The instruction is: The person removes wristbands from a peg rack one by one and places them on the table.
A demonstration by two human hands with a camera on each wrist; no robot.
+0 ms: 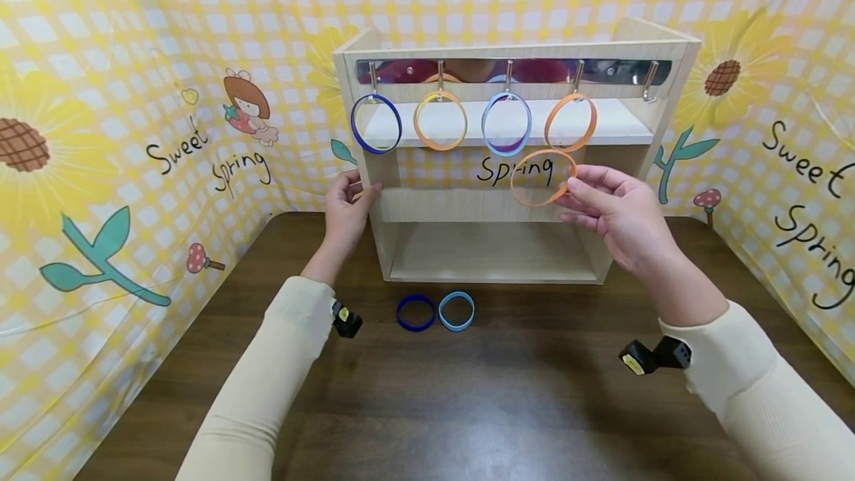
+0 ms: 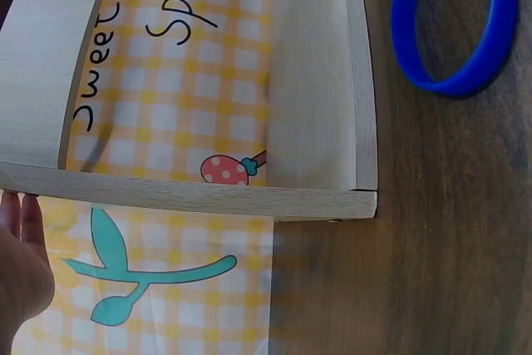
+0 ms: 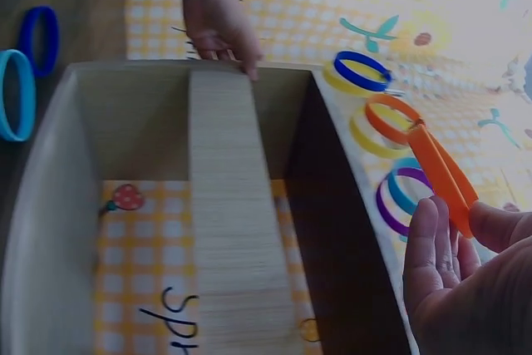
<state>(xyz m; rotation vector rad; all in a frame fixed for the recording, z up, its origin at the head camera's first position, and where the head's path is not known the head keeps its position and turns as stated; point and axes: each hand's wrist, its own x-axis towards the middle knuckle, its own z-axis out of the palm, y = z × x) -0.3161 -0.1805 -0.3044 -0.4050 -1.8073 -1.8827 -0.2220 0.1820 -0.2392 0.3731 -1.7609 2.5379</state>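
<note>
My right hand point(image 1: 617, 217) pinches an orange wristband point(image 1: 513, 182) between thumb and fingers, just below the hanging bands. My left hand point(image 1: 347, 210) holds the left side panel of a wooden shelf point(image 1: 497, 206), its thumb over the front edge and its fingers along the outside. From the hooks on the shelf's metal strip point(image 1: 544, 71) hang a dark blue band point(image 1: 401, 125), a yellow-orange band point(image 1: 465, 121), a light blue band point(image 1: 530, 125) and another orange band point(image 1: 593, 125). A second colour shows behind several of them in the right wrist view. The rightmost hook point(image 1: 649, 84) carries no band.
A dark blue band point(image 1: 398, 318) and a light blue band point(image 1: 473, 314) lie side by side on the brown table point(image 1: 427, 399), in front of the shelf. Yellow checked cloth point(image 1: 280, 21) surrounds the table at the back and sides.
</note>
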